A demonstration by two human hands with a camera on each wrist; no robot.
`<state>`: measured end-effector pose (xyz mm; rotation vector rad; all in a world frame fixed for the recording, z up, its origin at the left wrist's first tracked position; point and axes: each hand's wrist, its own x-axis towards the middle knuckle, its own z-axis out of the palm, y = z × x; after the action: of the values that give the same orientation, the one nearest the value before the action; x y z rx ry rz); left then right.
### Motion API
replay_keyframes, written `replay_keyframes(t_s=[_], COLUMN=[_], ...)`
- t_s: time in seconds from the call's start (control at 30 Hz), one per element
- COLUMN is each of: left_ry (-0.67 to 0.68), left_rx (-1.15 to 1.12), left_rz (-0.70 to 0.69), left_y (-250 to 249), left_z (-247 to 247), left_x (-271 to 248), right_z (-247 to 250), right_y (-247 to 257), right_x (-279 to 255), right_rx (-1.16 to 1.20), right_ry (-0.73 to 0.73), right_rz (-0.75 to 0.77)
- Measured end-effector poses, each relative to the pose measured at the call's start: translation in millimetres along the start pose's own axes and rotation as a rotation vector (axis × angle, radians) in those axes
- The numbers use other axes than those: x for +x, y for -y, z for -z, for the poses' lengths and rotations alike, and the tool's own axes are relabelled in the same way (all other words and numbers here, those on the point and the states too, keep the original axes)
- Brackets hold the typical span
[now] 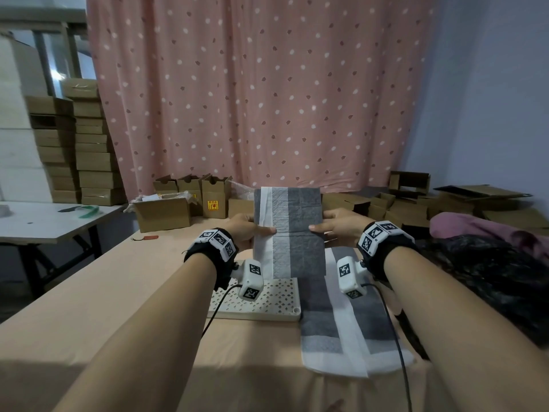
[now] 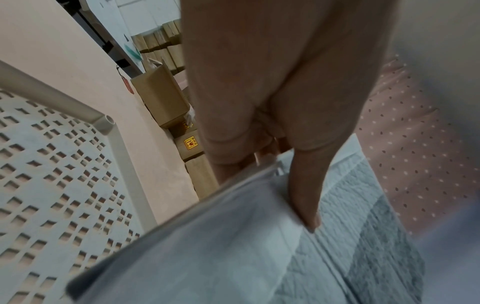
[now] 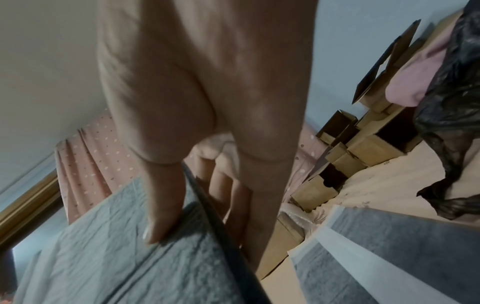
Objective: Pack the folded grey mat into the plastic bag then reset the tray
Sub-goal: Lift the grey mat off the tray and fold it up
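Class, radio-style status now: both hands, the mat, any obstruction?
Left hand and right hand pinch folded grey mat upright above tray. Plastic bag not identifiable. More mats lie beside tray; path clear.

We judge this a home packing room: stacked cardboard boxes (image 1: 89,150) at ten o'clock, spotted pink curtain (image 1: 252,93) at twelve.

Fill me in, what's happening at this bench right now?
A person holds a folded grey mat upright above the table, the left hand and right hand each pinching one side edge, thumbs on the near face. Below it sits a white perforated tray, and more grey mats lie flat beside it. No clear plastic bag around the mat is visible yet, so packing has not started.
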<state>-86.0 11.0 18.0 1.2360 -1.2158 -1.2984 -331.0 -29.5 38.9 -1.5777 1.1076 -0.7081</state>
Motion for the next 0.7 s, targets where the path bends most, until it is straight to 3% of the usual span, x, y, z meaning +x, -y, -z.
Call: replay_keyframes(t_s=[0.23, 0.37, 0.47, 0.7], left_ry=[0.028, 0.037, 0.007, 0.012], left_rx=[-0.039, 0.054, 0.12, 0.008], left_rz=[0.016, 0.051, 0.069, 0.048], left_y=[0.9, 0.0, -1.0, 1.7], left_z=[3.0, 8.5, 12.0, 11.0], left_x=[-2.0, -3.2, -4.4, -6.6], right_z=[-3.1, -4.4, -2.7, 1.1], right_y=[-2.6, -0.3, -2.0, -2.9], right_x=[3.8, 1.6, 1.1, -2.8], right_rx=[0.004, 0.093, 0.12, 0.095], right_ry=[-0.047, -0.075, -0.046, 0.038], right_rz=[0.027, 0.069, 0.049, 0.015])
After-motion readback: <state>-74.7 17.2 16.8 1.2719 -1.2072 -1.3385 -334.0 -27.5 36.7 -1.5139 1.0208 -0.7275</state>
